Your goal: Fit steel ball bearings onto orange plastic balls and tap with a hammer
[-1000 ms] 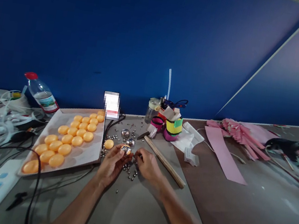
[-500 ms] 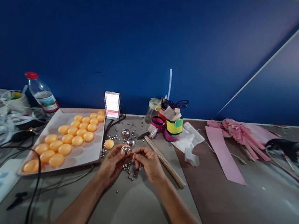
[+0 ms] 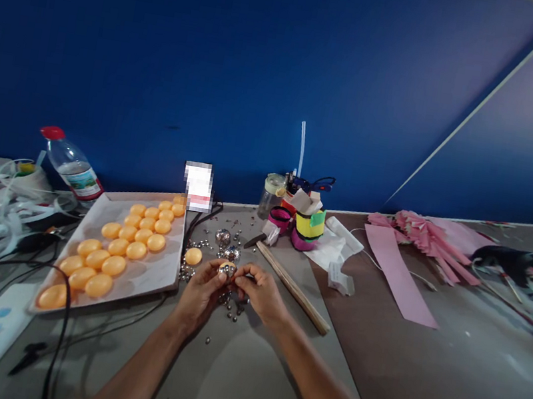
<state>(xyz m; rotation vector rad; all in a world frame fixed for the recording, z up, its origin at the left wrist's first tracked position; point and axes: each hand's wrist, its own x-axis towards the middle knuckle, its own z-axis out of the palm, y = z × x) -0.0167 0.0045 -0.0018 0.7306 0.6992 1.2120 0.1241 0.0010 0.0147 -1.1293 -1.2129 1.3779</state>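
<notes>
My left hand (image 3: 198,294) is closed around an orange ball partly covered with silver beads (image 3: 226,269), its thumb at the front. My right hand (image 3: 264,295) pinches at the ball's right side, fingertips touching or almost touching it; whatever sits between them is too small to make out. Loose silver beads (image 3: 230,316) are scattered below and beyond both hands. Just past the hands lie two more bead-covered balls, one farther back (image 3: 223,237) and one nearer (image 3: 232,253). A plain orange ball (image 3: 193,256) rests left of them.
On the left a white tray (image 3: 164,272) carries many orange balls, with a tilted bottle (image 3: 73,169) behind it. A wooden stick (image 3: 293,289) lies right of my hands. Behind stand a jar (image 3: 272,194) and colourful tape rolls (image 3: 309,230). Pink strips (image 3: 401,275) lie at right.
My right hand has come nearer the ball, closing the small gap to it. The ball in my left hand has shifted slightly right and down. The view has moved a little.
</notes>
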